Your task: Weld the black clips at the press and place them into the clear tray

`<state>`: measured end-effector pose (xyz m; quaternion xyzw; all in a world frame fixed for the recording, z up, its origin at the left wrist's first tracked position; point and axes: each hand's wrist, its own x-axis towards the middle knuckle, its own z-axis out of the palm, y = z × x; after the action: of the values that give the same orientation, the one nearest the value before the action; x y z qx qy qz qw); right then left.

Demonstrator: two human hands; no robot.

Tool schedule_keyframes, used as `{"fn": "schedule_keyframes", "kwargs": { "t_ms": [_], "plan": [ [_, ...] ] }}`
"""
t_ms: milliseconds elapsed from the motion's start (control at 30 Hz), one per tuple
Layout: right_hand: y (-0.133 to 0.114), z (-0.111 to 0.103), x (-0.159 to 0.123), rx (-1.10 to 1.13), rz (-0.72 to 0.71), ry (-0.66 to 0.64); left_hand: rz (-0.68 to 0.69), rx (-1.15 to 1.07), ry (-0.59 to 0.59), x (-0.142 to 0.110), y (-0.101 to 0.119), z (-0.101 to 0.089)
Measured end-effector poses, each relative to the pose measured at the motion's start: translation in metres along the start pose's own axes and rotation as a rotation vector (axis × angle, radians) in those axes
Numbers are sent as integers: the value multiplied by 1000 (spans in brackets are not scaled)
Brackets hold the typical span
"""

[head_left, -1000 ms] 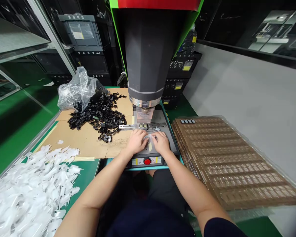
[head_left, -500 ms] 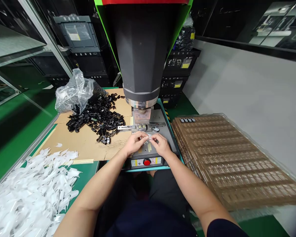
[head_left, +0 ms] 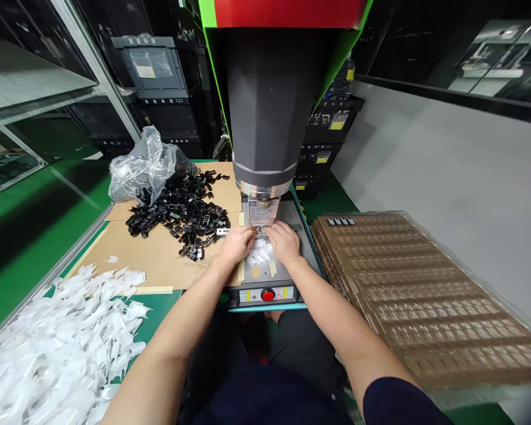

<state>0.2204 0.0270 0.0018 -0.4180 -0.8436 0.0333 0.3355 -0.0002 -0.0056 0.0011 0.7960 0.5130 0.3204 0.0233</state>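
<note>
Change noted: my left hand (head_left: 238, 243) and right hand (head_left: 284, 241) have moved up the base plate (head_left: 292, 273) to the metal fixture (head_left: 223, 232), beneath the press head (head_left: 265, 118). I judge that attention has shifted to the fixture. Both sets of fingers are bent and narrow, tips close together at its middle; whether they grip anything I cannot tell. White film pieces (head_left: 260, 254) lie on the plate between my hands, nearer me than the fixture.
</note>
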Motion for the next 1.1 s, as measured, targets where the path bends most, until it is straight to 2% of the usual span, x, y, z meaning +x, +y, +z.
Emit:
{"fn": "schedule_keyframes", "kwargs": {
  "t_ms": [167,333,500,600,700,800,900,1000,1100],
  "plan": [
    [-1,5,-4,-96,-60,-119,3,175,-60,-3,9,-2],
    [-9,3,-3,-94,-66,-145,-49,203,-70,-2,22,-4],
    [-18,2,-2,-189,-59,-180,-90,278,-136,-1,37,-9],
    [-20,1,-3,-254,-51,-213,-104,295,-145,-8,47,-16],
    [-19,0,-3,-278,-43,-214,-117,265,-137,-28,48,-30],
    [-26,0,-1,-248,3,-163,-216,256,-65,-61,32,-56],
    [-52,9,2,-160,10,-121,-448,273,31,-101,-1,-85],
    [-92,32,12,-14,-140,-198,-623,269,58,-132,-33,-104],
    [-131,64,29,70,-295,-294,-646,258,32,-146,-48,-108]
  ]
}}
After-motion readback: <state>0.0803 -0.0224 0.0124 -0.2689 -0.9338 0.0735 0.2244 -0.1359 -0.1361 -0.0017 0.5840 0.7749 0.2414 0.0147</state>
